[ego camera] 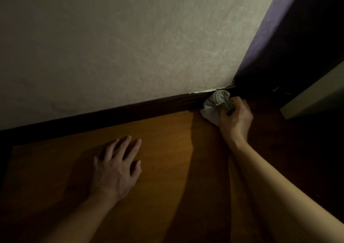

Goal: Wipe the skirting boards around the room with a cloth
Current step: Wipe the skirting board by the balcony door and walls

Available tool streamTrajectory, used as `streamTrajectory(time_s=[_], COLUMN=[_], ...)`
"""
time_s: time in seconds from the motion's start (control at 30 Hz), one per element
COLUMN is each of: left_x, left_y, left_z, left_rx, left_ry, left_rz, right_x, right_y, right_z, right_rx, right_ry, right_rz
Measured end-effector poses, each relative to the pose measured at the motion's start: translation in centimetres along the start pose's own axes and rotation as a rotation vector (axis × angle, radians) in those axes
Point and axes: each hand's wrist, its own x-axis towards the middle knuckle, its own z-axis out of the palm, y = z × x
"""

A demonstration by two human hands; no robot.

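1. Skirting board (111,115), crossing mid-frame: we are wiping its right end.
2. Left hand (116,170), lower left: spread flat, bracing us.
3. Right hand (235,117) is gripping the bunched cloth (216,103); loosening could miss the corner.

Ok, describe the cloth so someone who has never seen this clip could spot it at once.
Follow the dark skirting board along the pale wall to the shadowed right corner. There the right hand grips the cloth, bunched against the board. It is the only pale, crumpled thing at floor level.
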Motion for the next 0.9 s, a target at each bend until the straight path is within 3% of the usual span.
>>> streamTrajectory(time_s=[0.13,0.3,0.57,0.9], left_x=[0.0,0.0,0.1,0.1], left_y=[-0.1,-0.1,0.0,-0.1], left_z=[0.1,0.0,0.0,0.0], left_rx=[-0.002,-0.007,0.035,0.01], left_ry=[0.001,-0.003,-0.023,-0.011], left_rz=[-0.002,0.002,0.004,0.024], right_x=[-0.1,-0.3,-4.1,0.5], right_y=[0.1,-0.2,-5.0,0.4], right_z=[0.1,0.2,4.1,-0.5], right_rx=[-0.015,-0.026,-0.001,-0.039], right_ry=[-0.031,0.01,-0.182,-0.002], right_rz=[-0.059,0.004,-0.12,0.036])
